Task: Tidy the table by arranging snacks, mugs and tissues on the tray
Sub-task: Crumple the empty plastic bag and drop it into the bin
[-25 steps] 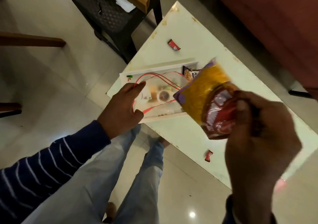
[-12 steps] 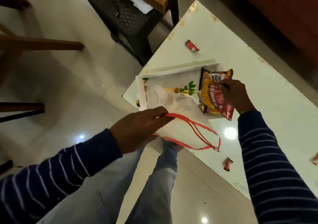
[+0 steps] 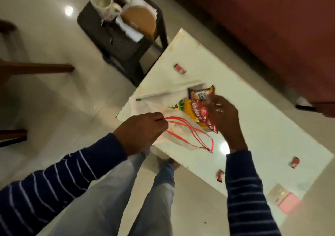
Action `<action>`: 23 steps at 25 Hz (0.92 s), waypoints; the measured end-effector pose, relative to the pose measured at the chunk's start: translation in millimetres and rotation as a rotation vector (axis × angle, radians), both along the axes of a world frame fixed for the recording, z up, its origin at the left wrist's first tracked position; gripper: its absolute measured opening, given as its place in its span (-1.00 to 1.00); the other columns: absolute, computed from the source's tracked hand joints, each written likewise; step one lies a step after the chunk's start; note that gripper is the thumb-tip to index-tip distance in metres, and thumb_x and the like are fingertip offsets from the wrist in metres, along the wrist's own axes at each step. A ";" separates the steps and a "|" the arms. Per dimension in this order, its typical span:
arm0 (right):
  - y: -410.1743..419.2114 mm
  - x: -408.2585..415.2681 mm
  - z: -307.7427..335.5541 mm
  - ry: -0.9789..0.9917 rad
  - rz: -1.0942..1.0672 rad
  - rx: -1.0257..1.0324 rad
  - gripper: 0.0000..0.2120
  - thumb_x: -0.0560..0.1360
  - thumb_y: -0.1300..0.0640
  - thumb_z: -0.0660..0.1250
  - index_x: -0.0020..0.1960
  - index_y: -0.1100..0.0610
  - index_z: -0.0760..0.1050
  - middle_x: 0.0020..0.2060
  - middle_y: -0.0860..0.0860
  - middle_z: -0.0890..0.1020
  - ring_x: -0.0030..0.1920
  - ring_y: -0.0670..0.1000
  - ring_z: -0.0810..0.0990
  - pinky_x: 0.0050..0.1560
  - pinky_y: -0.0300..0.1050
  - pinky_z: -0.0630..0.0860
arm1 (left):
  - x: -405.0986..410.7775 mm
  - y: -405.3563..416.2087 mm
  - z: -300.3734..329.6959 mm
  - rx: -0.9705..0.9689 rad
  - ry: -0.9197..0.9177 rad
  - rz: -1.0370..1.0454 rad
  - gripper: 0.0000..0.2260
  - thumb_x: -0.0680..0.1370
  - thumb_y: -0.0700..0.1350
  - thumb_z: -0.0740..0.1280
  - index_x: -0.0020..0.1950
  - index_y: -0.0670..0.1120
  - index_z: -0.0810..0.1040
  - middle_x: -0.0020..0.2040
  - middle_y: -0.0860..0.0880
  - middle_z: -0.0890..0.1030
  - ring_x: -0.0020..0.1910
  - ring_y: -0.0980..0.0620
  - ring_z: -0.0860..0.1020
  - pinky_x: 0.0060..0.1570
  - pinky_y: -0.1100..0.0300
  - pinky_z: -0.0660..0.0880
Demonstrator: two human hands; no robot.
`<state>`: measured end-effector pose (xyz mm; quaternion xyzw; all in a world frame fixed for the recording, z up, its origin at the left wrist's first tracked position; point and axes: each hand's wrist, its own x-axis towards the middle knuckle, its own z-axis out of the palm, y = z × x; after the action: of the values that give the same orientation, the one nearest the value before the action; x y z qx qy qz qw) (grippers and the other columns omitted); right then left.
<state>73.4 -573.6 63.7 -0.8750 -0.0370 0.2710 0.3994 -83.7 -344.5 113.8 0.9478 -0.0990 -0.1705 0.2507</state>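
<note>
The right hand reaches over the near edge of the desk, fingers curled down on a yellow-and-red snack packet that it presses or sets onto the white tray; motion blur hides whether the grip is closed or already loosening. Just beyond that packet a darker peanut packet lies in the tray's far corner. The left hand, knuckles up and forearm coming in from the lower left, is clenched on the red handles of a thin white bag that drapes over the tray's near side and off the desk edge. By my reading the job is in its early part: two snacks are on the tray, while small red wrapped sweets lie scattered well apart on the desk, and the mugs and tissues sit on a dark stool beside the desk.
</note>
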 end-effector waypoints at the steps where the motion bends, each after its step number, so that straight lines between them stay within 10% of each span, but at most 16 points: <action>1: -0.9 -9.4 36.7 0.045 0.045 0.008 -0.55 0.39 -0.29 0.40 0.16 -0.06 0.61 0.03 -0.10 0.70 -0.01 -0.04 0.70 -0.07 -0.25 0.60 | 10.9 0.9 16.9 0.005 -0.025 0.032 -0.81 0.58 -0.09 0.38 0.17 -0.08 0.61 0.08 -0.07 0.66 -0.03 -0.02 0.65 -0.12 0.05 0.64; 6: 16.4 -27.3 173.8 -0.238 0.394 -0.226 0.02 0.12 -0.65 0.25 0.48 -0.27 0.18 0.26 -0.21 0.59 0.16 -0.10 0.60 0.10 -0.17 0.50 | 75.4 4.3 123.7 -0.013 -0.139 0.136 -0.80 0.65 -0.03 0.20 0.15 -0.02 0.58 -0.01 0.00 0.65 -0.09 -0.01 0.60 -0.11 0.03 0.55; 10: 32.6 -4.8 255.9 -0.528 0.278 -0.187 -0.46 0.48 -0.13 0.40 0.40 -0.14 0.31 0.00 -0.07 0.69 -0.04 0.05 0.66 -0.14 -0.11 0.50 | 130.7 7.3 226.8 -0.242 -0.310 0.152 -0.90 0.56 -0.11 0.37 0.06 -0.05 0.59 -0.10 0.02 0.67 -0.18 0.10 0.58 -0.13 0.04 0.54; 14: 18.5 34.8 342.1 -0.517 0.184 0.048 -0.83 0.51 0.32 0.31 -0.03 0.07 0.56 -0.27 -0.13 0.64 -0.23 -0.15 0.59 -0.16 -0.12 0.47 | 159.7 14.0 308.2 -0.464 -0.391 0.118 -0.43 0.43 0.06 0.52 0.39 0.04 0.42 0.15 0.04 0.63 0.01 0.06 0.62 0.02 0.20 0.56; 19: -28.1 56.4 455.1 -0.436 0.068 0.456 -0.85 0.60 0.32 0.28 -0.05 0.26 0.63 -0.28 0.00 0.63 -0.29 -0.15 0.56 -0.23 -0.21 0.49 | 157.1 10.6 355.6 -0.768 -0.371 0.578 -0.14 0.25 0.47 0.36 0.49 0.23 0.23 0.50 0.06 0.29 0.44 -0.01 0.33 0.36 -0.10 0.36; 23: -42.6 52.6 511.3 -0.169 -0.113 0.963 -0.80 0.62 0.26 0.25 0.04 0.20 0.67 -0.13 0.10 0.73 -0.15 0.03 0.73 -0.20 -0.15 0.63 | 148.4 -39.2 382.3 -1.281 -0.095 0.676 -0.05 0.22 0.57 0.31 0.51 0.37 0.00 0.50 0.07 0.26 0.32 -0.10 0.45 0.06 -0.15 0.56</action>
<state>126.0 -616.2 575.0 -0.6105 -0.1427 0.1293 0.7682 64.7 -383.8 496.0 0.5999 0.1083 0.0489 0.7912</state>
